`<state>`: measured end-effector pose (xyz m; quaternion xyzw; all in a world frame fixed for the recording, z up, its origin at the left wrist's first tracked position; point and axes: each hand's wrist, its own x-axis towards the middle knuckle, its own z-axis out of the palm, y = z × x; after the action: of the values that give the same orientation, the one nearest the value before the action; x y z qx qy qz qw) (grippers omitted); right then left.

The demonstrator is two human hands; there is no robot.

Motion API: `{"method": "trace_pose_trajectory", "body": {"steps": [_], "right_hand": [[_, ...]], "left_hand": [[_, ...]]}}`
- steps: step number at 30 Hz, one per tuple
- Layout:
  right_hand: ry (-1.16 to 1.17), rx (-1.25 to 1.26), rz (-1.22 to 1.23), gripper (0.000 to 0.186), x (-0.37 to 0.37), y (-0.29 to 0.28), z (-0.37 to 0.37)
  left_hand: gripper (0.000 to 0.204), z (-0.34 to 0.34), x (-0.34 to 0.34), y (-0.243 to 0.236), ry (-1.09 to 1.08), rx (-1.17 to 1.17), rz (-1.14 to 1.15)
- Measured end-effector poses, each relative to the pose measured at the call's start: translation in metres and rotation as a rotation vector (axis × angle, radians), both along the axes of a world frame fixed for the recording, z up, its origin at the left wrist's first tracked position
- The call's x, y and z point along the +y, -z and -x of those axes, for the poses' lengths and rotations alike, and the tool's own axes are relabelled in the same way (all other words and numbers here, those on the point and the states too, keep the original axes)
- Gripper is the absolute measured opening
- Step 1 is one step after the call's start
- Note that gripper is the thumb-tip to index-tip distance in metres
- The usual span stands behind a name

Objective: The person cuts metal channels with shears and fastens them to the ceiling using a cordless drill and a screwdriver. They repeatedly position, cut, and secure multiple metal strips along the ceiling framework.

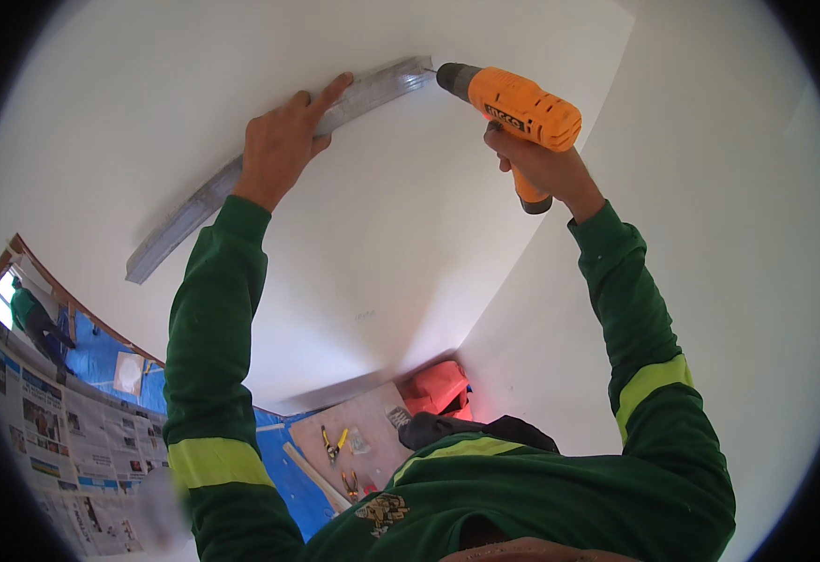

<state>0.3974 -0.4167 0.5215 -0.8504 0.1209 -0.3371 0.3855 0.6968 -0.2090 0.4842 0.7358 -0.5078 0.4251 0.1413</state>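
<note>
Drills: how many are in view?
1: the orange drill, in the right hand, pointing at the channel's right end. Others could be hidden behind the person's body.

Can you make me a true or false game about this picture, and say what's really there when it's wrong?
1. The right hand grips an orange-and-black power drill. True.
2. The left hand holds a red bag. False: it holds a long grey metal strip against a white surface.
3. The drill's tip is by the strip's lower-left end. False: it is by the upper-right end.
4. A yellow-handled metal tool lies on a flat pale board. True.
5. The green cloth sleeves have no stripes. False: each has a bright yellow band.
</note>
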Motion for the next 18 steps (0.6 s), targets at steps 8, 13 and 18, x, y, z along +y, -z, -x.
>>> {"method": "trace_pose_trajectory", "body": {"steps": [8, 13, 18], "right_hand": [[0.036, 0.023, 0.076, 0.018, 0.000, -0.002, 0.002], [0.045, 0.035, 0.080, 0.019, -0.004, 0.000, 0.002], [0.055, 0.066, 0.177, 0.018, -0.011, 0.003, 0.001]], "left_hand": [[0.100, -0.004, -0.001, 0.003, 0.089, -0.052, 0.089], [0.099, -0.005, -0.001, 0.003, 0.090, -0.051, 0.082], [0.098, -0.006, -0.002, 0.004, 0.102, -0.047, 0.087]]}}
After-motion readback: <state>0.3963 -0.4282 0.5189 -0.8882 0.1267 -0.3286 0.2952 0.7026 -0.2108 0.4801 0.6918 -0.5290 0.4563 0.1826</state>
